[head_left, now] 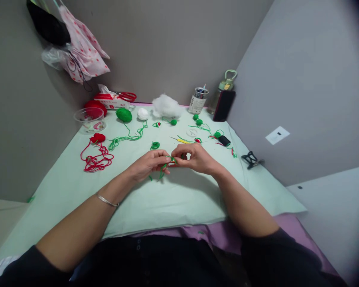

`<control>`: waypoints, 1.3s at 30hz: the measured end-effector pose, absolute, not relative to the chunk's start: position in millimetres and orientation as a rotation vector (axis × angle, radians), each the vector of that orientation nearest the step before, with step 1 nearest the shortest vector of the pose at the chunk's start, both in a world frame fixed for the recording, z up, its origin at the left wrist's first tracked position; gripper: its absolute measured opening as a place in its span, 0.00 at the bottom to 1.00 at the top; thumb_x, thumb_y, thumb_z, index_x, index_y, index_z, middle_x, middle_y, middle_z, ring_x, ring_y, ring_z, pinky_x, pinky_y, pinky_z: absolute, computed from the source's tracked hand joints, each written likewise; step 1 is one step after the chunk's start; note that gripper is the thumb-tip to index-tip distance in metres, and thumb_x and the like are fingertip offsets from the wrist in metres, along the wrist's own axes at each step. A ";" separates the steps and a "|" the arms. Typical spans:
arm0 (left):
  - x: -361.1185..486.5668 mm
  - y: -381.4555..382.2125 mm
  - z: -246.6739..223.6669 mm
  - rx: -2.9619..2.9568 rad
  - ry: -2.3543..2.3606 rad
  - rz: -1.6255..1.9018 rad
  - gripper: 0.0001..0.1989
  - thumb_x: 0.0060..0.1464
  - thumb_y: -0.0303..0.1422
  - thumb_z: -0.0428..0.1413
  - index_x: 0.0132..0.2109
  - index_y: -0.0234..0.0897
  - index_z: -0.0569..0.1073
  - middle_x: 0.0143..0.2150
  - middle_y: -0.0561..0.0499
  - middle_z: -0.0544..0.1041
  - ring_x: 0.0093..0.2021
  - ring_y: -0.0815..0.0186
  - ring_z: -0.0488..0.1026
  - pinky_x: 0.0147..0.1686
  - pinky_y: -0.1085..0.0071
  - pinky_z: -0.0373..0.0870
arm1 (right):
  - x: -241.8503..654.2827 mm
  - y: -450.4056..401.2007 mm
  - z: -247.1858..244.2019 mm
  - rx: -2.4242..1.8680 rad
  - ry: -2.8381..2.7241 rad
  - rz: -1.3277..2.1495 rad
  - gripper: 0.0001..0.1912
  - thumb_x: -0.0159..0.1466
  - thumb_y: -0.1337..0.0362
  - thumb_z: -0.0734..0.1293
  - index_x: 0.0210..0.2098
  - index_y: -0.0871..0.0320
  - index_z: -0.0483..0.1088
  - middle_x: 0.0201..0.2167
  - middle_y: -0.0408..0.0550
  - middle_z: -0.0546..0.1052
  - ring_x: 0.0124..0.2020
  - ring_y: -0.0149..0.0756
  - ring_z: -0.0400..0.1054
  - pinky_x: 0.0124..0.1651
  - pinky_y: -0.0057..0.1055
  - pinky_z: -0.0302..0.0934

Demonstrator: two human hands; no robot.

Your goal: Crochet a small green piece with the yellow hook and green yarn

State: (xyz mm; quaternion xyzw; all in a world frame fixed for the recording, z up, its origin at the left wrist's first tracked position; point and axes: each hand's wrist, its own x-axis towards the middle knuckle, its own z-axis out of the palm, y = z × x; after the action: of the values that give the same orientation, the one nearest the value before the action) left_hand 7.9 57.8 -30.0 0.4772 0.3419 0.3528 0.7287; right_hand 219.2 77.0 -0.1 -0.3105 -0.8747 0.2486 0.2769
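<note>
My left hand (151, 164) and my right hand (194, 157) meet over the middle of the table, fingertips almost touching. Both pinch green yarn (163, 168), whose loose strands dangle below the left fingers. A thin red piece shows just under the right fingertips; what it is, I cannot make out. Beyond the hands lies a small green yarn coil (155, 146). A yellow-handled crochet hook (184, 141) rests behind the right hand, near a small red, white and green crocheted piece (198, 140).
Red yarn (98, 159) sprawls at the left, near a clear plastic tub (89, 119). Along the back stand a green yarn ball (124, 115), a white yarn ball (143, 114), stuffing (166, 107), a pen jar (198, 101) and a phone (224, 106) against a bottle (227, 83).
</note>
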 end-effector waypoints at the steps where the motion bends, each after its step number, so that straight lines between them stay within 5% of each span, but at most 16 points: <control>1: 6.4 58.4 -29.4 1.057 0.741 0.751 0.13 0.49 0.38 0.69 0.33 0.34 0.75 0.28 0.55 0.72 0.26 0.72 0.69 0.35 0.70 0.77 | 220.4 76.2 2.8 -0.819 -2.348 0.733 0.06 0.63 0.68 0.66 0.34 0.60 0.76 0.29 0.45 0.79 0.29 0.29 0.69 0.30 0.24 0.59; 12: 0.4 58.8 -28.8 1.123 0.665 0.624 0.12 0.49 0.37 0.68 0.34 0.34 0.78 0.29 0.53 0.72 0.28 0.69 0.71 0.38 0.65 0.78 | 215.2 76.9 -1.3 -0.806 -2.100 0.762 0.05 0.66 0.66 0.68 0.34 0.58 0.76 0.31 0.45 0.78 0.28 0.28 0.67 0.32 0.27 0.62; 18: 4.9 58.7 -31.2 1.183 0.744 0.770 0.12 0.51 0.39 0.67 0.39 0.37 0.78 0.38 0.52 0.76 0.35 0.67 0.74 0.43 0.65 0.73 | 217.2 80.4 0.1 -0.815 -1.740 1.166 0.10 0.65 0.56 0.71 0.34 0.58 0.74 0.27 0.42 0.77 0.22 0.26 0.66 0.25 0.25 0.62; 22: 5.4 61.7 -37.8 1.291 0.822 0.819 0.12 0.52 0.39 0.66 0.40 0.36 0.79 0.35 0.51 0.77 0.35 0.66 0.72 0.41 0.66 0.69 | 220.6 83.2 2.3 -0.766 -1.552 1.437 0.16 0.62 0.51 0.73 0.37 0.56 0.71 0.22 0.39 0.77 0.19 0.29 0.70 0.22 0.25 0.64; 29: 13.3 56.1 -42.7 1.487 0.897 0.823 0.07 0.47 0.32 0.67 0.35 0.36 0.83 0.33 0.52 0.76 0.30 0.69 0.67 0.31 0.70 0.61 | 234.0 99.3 7.4 -0.729 -1.102 1.160 0.20 0.56 0.50 0.78 0.37 0.53 0.69 0.18 0.31 0.69 0.24 0.27 0.74 0.29 0.22 0.70; 39: 10.2 60.3 -42.7 1.362 0.933 0.935 0.13 0.48 0.37 0.67 0.40 0.35 0.80 0.32 0.51 0.79 0.32 0.65 0.76 0.39 0.65 0.73 | 238.4 98.6 7.7 -0.865 -1.539 1.256 0.16 0.58 0.52 0.76 0.35 0.57 0.74 0.19 0.39 0.74 0.23 0.31 0.71 0.28 0.28 0.64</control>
State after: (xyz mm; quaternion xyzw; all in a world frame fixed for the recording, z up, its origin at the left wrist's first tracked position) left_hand 10.2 60.3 -42.7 0.5833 0.3995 0.4005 0.5829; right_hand 238.4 98.6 7.7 -0.3528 -0.6277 0.5122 0.4681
